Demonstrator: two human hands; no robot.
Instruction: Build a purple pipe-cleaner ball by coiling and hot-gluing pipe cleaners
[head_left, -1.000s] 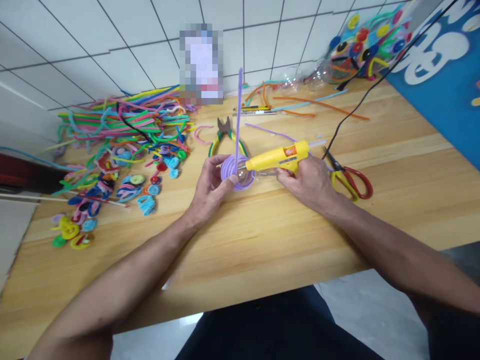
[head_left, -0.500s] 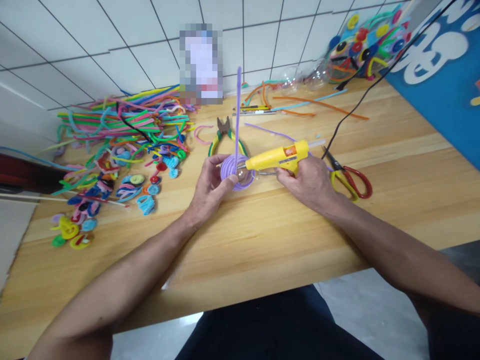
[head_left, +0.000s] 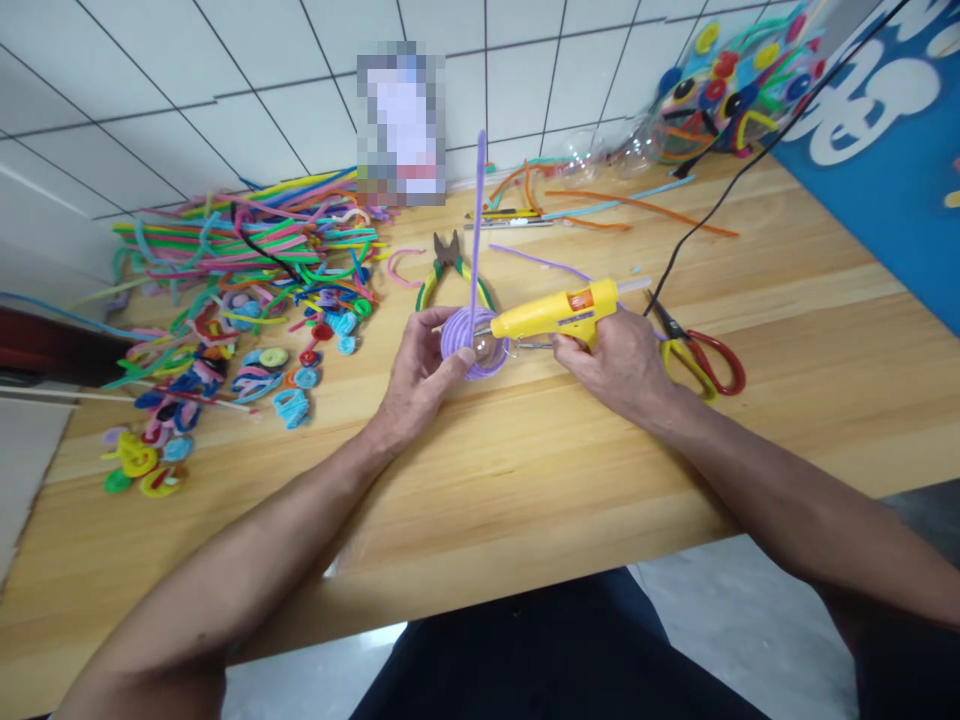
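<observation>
In my left hand is a clear ball partly wrapped in coils of purple pipe cleaner. One free end of the pipe cleaner rises straight up from the coils. Around the grip of a yellow hot glue gun my right hand is closed. The gun points left, its nozzle at the ball beside the coils; whether it touches cannot be told. A clear glue stick pokes from its back end. Pliers with green and yellow handles lie just behind the ball.
Scissors with red and yellow handles lie right of my right hand. Piled pipe cleaners and small coiled pieces cover the table's left. A black cord crosses the right. A decorated clear ball stands at the back right.
Both hands, the glue gun and the wrapped ball keep almost the same place. Only a very slight shift of the whole view shows.
</observation>
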